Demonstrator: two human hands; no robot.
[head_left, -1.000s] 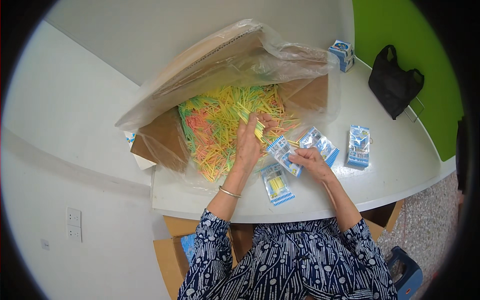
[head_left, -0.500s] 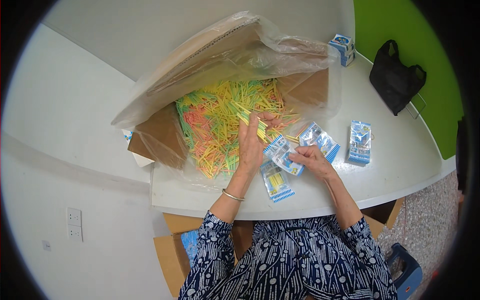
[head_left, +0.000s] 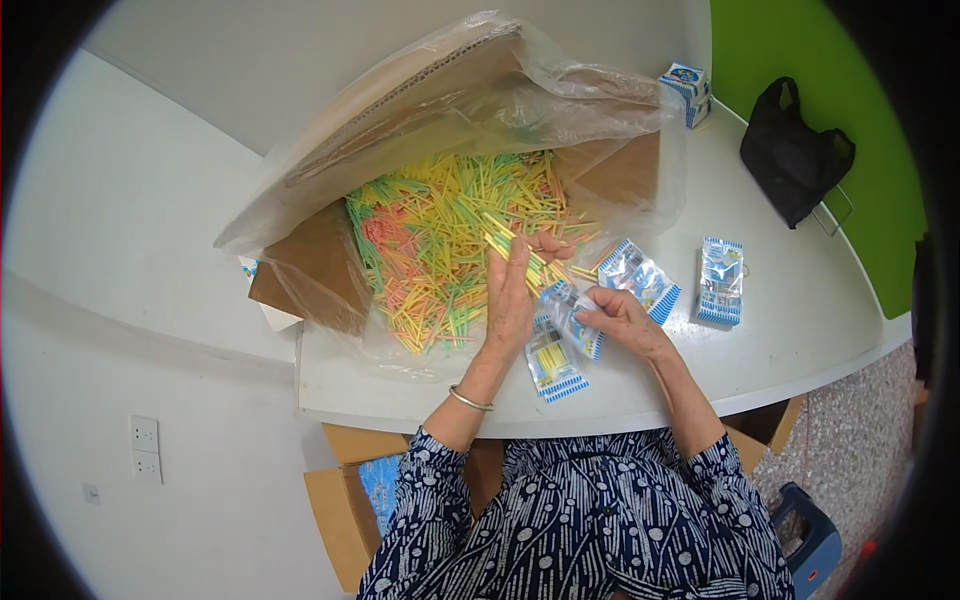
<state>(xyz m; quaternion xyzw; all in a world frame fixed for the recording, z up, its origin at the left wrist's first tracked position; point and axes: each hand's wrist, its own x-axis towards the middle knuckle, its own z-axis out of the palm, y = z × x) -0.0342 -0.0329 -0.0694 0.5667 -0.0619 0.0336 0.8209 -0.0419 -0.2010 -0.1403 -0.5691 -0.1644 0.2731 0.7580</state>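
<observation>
My left hand (head_left: 510, 300) is closed round a small bundle of thin yellow and green sticks (head_left: 496, 234), at the near right side of the heap. Between the thumb and fingers of my right hand (head_left: 625, 322) is a blue-and-white clear packet (head_left: 572, 318), its upper end close to the lower ends of the bundle. Just below it lies a filled packet (head_left: 553, 362) with yellow sticks showing through its window. Another packet (head_left: 640, 278) rests on the table beyond my right hand. The loose heap (head_left: 440, 260) of yellow, green and pink sticks fills a plastic-lined cardboard box (head_left: 610, 175).
More packets are stacked (head_left: 720, 282) at the right on the white table (head_left: 780, 340). Small striped boxes (head_left: 686, 92) and a black bag (head_left: 795, 155) are at the back right. Below the table are an open carton (head_left: 335, 515) and a blue stool (head_left: 808, 540).
My left hand, with the bundle of sticks, has shifted slightly right and toward me. The packet in my right hand has tilted more upright and its upper end has come nearer the bundle.
</observation>
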